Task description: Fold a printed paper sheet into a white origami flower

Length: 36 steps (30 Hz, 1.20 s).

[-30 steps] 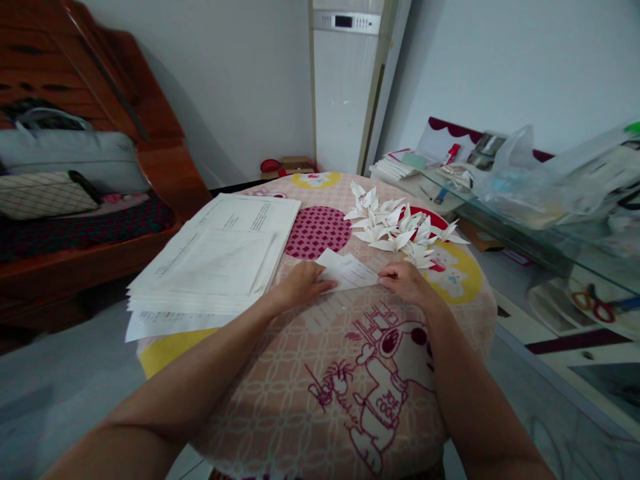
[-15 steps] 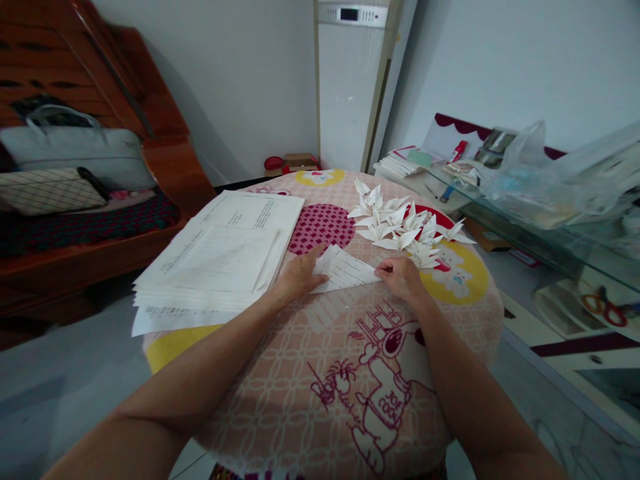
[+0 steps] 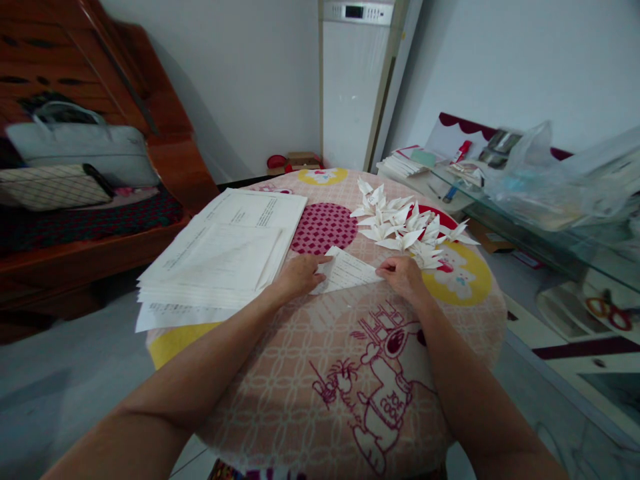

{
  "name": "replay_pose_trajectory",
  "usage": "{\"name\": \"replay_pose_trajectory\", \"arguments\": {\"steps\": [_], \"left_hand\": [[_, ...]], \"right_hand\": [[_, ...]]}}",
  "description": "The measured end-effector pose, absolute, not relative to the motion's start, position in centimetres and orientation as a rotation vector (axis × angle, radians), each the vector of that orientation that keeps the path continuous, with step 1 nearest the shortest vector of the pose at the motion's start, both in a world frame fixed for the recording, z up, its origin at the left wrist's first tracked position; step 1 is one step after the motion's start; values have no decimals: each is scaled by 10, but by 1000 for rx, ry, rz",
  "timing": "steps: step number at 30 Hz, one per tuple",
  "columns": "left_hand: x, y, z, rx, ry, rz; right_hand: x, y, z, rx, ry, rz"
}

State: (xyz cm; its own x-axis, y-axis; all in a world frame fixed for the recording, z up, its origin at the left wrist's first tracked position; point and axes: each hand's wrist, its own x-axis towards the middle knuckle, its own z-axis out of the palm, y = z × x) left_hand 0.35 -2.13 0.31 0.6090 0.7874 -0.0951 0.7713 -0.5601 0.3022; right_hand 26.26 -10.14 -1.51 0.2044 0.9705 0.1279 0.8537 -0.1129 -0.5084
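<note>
A triangular folded sheet of printed paper (image 3: pixel 347 272) lies on the cloth-covered round table (image 3: pixel 270 393) between my two hands. At its left edge is my left hand (image 3: pixel 299 275), the index finger reaching toward the upper point and the thumb lower down on the edge. My right hand (image 3: pixel 403 275) pinches the right corner between thumb and fingertips. Just beyond it lies a cluster of white folded paper pieces with pointed petals (image 3: pixel 400 220). To the left of my left hand stands a thick stack of printed sheets (image 3: pixel 220 250).
A glass-topped stand (image 3: pixel 530 227) at the right holds a clear plastic bag (image 3: pixel 530 180), papers and small items. Scissors (image 3: pixel 607 310) lie on its lower level. A wooden bench (image 3: pixel 175 160) with bags is at the left; a tall white cabinet-like unit (image 3: pixel 353 93) stands behind.
My left thumb has drawn back toward the paper's left edge, and the index finger now stretches out near the upper point. My right hand keeps its pinch. The view has shifted slightly.
</note>
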Motion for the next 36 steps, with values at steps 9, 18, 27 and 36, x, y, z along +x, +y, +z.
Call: {"name": "replay_pose_trajectory", "arguments": {"steps": [9,18,27,36], "left_hand": [[4,-23,12,2473,1249,91],[4,-22,10,2472,1246,88],[4,-22,9,2498,1246,63],[5,-21,8,2520,1248,45]], "right_hand": [[261,-100,-15,-2037,-1659,323],[262,-98,-16,-2036,-1653,343],[274,-102,-17,-1870,-1578,532],[261,-109,-7,-2089,-1737,189]]}}
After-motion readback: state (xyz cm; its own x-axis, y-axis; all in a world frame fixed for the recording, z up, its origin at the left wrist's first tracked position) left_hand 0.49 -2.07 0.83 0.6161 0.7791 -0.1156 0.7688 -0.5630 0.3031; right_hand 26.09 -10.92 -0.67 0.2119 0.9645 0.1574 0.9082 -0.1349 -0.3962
